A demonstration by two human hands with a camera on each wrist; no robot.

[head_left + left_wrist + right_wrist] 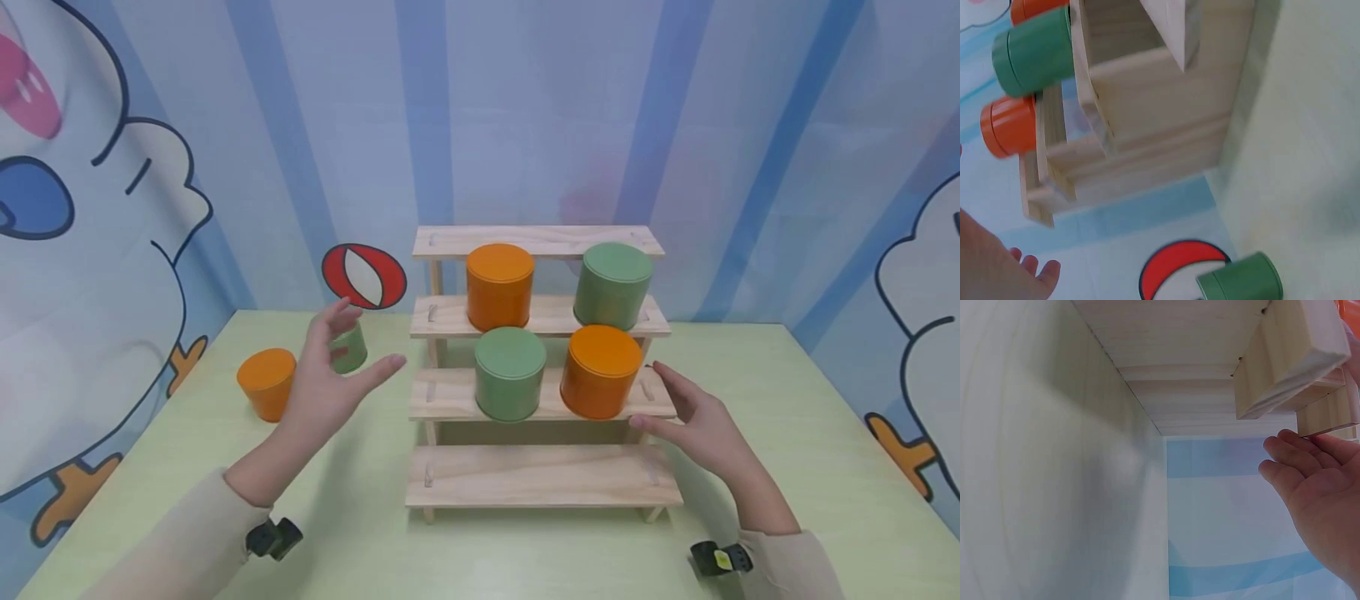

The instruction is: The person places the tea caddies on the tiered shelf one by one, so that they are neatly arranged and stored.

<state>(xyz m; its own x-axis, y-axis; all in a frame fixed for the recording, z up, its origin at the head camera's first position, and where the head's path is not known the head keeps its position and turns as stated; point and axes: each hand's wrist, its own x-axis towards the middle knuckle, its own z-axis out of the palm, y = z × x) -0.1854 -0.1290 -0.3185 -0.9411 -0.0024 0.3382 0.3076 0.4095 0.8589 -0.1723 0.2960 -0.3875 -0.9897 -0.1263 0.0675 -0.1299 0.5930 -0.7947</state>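
My left hand point(326, 375) is raised left of a stepped wooden rack point(543, 477), fingers and thumb spread, with nothing between them. It partly hides a small green tin point(352, 350) on the table; an orange tin point(266, 383) stands to its left. My right hand point(701, 425) is at the right end of the second step from the bottom, thumb by the front edge and fingers extended behind. Beside it on that step are an orange canister point(602, 372) and a green canister point(510, 375). The step above holds another orange canister point(500, 287) and green canister point(613, 287).
The rack's top step point(540, 240) and bottom step carry nothing. Under everything is a pale green table point(360, 533). A blue striped backdrop point(525, 108) with cartoon figures stands behind the table and along its sides.
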